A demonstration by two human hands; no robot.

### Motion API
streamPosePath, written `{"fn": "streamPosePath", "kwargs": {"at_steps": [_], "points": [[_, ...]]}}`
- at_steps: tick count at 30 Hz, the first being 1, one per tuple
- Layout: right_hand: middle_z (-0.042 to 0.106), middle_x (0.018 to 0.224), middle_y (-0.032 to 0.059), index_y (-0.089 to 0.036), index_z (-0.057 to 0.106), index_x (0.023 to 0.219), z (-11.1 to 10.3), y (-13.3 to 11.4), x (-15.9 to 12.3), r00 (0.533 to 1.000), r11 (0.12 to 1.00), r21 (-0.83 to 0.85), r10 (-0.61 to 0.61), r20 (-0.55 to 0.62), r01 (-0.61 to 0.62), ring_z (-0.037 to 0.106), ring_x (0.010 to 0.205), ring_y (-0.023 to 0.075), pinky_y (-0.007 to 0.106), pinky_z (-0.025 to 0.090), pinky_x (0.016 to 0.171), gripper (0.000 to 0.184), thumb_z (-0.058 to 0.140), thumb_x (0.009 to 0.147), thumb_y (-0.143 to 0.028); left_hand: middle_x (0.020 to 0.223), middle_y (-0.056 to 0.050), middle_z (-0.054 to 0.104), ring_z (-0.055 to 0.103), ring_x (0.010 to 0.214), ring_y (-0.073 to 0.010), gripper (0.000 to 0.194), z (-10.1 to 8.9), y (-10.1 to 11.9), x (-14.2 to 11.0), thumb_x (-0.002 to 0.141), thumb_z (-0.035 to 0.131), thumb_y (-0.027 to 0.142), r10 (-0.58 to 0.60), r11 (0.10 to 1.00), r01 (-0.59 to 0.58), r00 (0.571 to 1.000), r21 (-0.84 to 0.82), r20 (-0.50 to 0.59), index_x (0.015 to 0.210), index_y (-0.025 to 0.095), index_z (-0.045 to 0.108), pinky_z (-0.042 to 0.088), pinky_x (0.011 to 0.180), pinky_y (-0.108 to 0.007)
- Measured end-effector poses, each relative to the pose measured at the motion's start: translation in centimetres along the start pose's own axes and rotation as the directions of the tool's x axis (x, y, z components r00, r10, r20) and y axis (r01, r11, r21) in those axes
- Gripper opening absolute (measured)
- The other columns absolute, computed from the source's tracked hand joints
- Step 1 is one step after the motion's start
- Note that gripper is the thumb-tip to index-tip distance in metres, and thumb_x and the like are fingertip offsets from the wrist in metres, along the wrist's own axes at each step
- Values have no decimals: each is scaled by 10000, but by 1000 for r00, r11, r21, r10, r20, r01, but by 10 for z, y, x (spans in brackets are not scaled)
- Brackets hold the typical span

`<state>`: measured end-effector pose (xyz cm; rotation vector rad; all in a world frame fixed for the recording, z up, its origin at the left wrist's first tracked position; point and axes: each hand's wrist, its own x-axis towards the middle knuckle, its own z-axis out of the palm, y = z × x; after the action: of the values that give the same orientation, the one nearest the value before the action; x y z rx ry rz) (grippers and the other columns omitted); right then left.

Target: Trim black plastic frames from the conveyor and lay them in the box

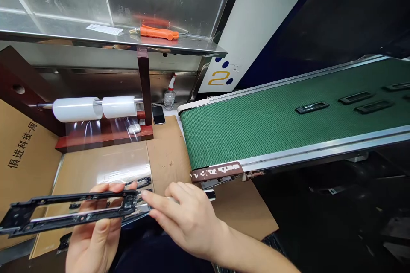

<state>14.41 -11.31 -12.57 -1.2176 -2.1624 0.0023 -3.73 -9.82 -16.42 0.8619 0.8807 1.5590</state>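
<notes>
In the head view, my left hand point(96, 239) grips a long black plastic frame point(77, 217) with a rectangular opening, thumb on the near side and fingers behind it. The frame lies slantwise across the lower left. My right hand point(188, 213) is closed round a slim knife-like tool point(210, 195), whose dark end sticks out behind the fingers. Its thin, shiny front part is at the right end of the frame; whether it touches cannot be told. Behind my hands, another black frame part point(142, 182) lies on the cardboard-covered bench, partly hidden.
A green conveyor belt point(237, 128) carries several black frames point(312, 107) on the right. Two film rolls point(77, 109) hang on a rod in a dark red stand. A phone point(158, 115), a spray bottle point(169, 96) and an orange tool point(159, 32) on the shelf are behind.
</notes>
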Motion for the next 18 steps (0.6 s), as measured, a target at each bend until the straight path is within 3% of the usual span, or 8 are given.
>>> {"fn": "streamPosePath", "kwargs": {"at_steps": [5, 7, 10, 12, 15, 18], "points": [[536, 649, -16, -252, 618, 1152, 2, 3, 0, 1000, 1000, 6, -26, 6, 26, 484, 579, 132, 267, 344, 508, 294, 411, 973, -360, 946, 11, 717, 675, 939, -199, 381, 5, 1, -3, 675, 798, 418, -35, 999, 35, 997, 5, -73, 1005, 275, 670, 534, 851, -201], [579, 676, -8, -217, 616, 1120, 7, 4, -1, 998, 999, 33, -25, -50, 27, 501, 582, 132, 270, 352, 512, 320, 414, 965, -412, 954, 10, 714, 677, 933, -211, 432, 9, 2, -4, 634, 818, 449, -79, 997, 77, 988, -17, -130, 1002, 275, 672, 546, 844, -214], [646, 729, 7, -165, 620, 998, 17, 3, -1, 989, 978, 200, 81, -124, -55, 539, 585, 118, 252, 405, 543, 340, 512, 903, -473, 959, 10, 712, 682, 905, -213, 497, 16, 7, -4, 568, 845, 488, -130, 991, 123, 971, -47, -200, 983, 274, 678, 573, 755, -183], [668, 742, 5, -169, 628, 896, 21, 2, 0, 986, 948, 299, 141, -92, -108, 569, 601, 110, 230, 431, 570, 221, 595, 855, -384, 943, 24, 710, 685, 886, -211, 501, 18, 10, -5, 537, 861, 483, -117, 993, 110, 968, -45, -222, 957, 280, 680, 582, 703, -170], [693, 748, 5, -170, 653, 832, 18, 0, 4, 987, 922, 367, 150, -52, -121, 601, 629, 110, 213, 451, 602, 61, 630, 802, -218, 967, 41, 699, 676, 922, -213, 451, 17, 11, -5, 583, 846, 456, -51, 999, 50, 978, -11, -202, 964, 288, 674, 586, 755, -193], [720, 798, 23, -143, 686, 934, 11, -3, 10, 983, 858, 495, 179, -36, -139, 626, 650, 102, 188, 479, 642, 140, 626, 808, -161, 1036, 35, 680, 654, 990, -225, 384, 11, 7, -6, 689, 790, 397, 48, 999, -46, 993, 28, -107, 1032, 291, 654, 577, 836, -239]]}}
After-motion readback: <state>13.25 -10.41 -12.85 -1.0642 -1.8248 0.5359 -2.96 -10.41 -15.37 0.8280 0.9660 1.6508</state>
